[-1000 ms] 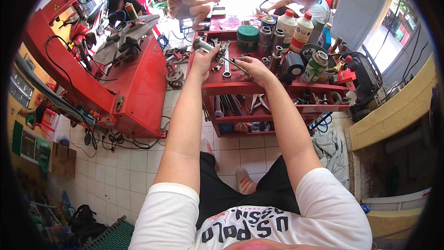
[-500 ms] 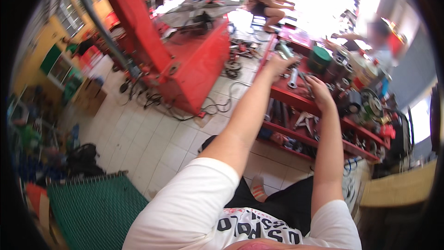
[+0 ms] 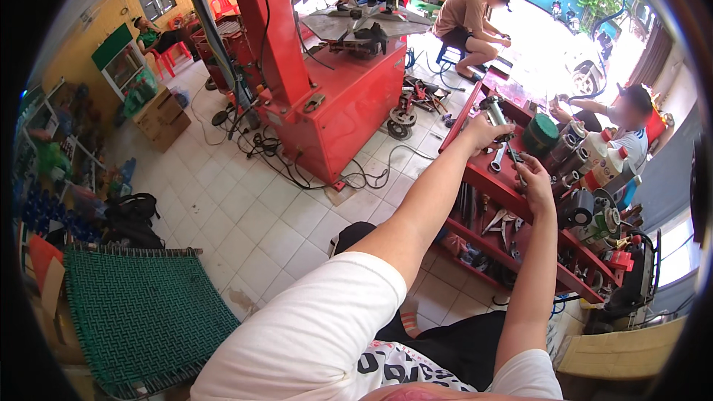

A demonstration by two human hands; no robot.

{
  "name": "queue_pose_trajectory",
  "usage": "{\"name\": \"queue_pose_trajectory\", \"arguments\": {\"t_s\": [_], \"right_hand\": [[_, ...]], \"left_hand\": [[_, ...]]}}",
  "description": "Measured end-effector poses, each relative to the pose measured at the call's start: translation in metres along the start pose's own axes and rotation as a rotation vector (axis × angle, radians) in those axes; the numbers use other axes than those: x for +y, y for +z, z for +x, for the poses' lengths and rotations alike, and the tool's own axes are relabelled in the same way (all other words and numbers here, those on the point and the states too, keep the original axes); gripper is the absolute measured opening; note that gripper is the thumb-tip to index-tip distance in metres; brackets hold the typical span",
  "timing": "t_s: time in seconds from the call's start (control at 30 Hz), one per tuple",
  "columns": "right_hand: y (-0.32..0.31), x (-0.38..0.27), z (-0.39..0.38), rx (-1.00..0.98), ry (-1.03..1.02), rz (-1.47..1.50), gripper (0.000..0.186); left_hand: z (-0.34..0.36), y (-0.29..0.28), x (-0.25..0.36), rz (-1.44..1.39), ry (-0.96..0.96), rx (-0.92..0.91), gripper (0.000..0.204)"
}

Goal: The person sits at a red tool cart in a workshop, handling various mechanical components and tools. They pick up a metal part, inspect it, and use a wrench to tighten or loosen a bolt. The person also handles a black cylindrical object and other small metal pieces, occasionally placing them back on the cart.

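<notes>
My left hand [image 3: 481, 134] is closed around a silver cylindrical metal part [image 3: 493, 110] with darker fittings at its near end, held over the red tool cart [image 3: 566, 271]. Just to the right and lower, my right hand [image 3: 536, 182] grips a thin metal rod [image 3: 515, 157] that angles up toward that part; whether they touch is unclear. A combination wrench [image 3: 496, 161] lies on the cart's top tray below my hands. Beside them are a green round tub [image 3: 540, 131], several metal cans and sockets, and white bottles [image 3: 594, 154].
A red machine [image 3: 334, 119] stands left of the cart, with cables [image 3: 290, 172] and metal parts [image 3: 405, 119] on the tiles. A green woven folding cot [image 3: 148, 312] is at lower left, near a backpack [image 3: 132, 219] and cardboard box [image 3: 162, 117]. Several other people [image 3: 464, 26] sit around.
The view has swung left, so the cart and my arms now sit further right and more of the shop's left side shows. Both hands still hold the part and rod.
</notes>
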State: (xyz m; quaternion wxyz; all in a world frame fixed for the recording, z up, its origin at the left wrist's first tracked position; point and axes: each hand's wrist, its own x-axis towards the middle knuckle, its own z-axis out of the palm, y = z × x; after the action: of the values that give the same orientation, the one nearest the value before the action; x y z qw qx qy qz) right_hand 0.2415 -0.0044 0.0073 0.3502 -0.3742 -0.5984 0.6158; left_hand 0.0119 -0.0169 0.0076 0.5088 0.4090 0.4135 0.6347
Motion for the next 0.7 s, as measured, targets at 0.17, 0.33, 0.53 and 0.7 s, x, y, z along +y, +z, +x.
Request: {"name": "queue_pose_trajectory", "arguments": {"t_s": [0.17, 0.33, 0.53, 0.7], "right_hand": [[-0.012, 0.011, 0.007, 0.014, -0.073, -0.029, 0.043], [0.001, -0.003, 0.002, -0.007, 0.091, 0.016, 0.041], [-0.007, 0.001, 0.001, -0.066, 0.056, 0.009, 0.037], [0.001, -0.003, -0.003, -0.028, -0.007, -0.056, 0.039]], "left_hand": [[-0.001, 0.005, 0.001, -0.005, -0.013, -0.019, 0.033], [-0.003, 0.000, 0.001, -0.015, -0.006, -0.001, 0.035], [-0.001, 0.001, 0.001, -0.031, -0.031, -0.023, 0.039], [0.000, -0.003, 0.002, -0.030, -0.059, -0.037, 0.037]]}}
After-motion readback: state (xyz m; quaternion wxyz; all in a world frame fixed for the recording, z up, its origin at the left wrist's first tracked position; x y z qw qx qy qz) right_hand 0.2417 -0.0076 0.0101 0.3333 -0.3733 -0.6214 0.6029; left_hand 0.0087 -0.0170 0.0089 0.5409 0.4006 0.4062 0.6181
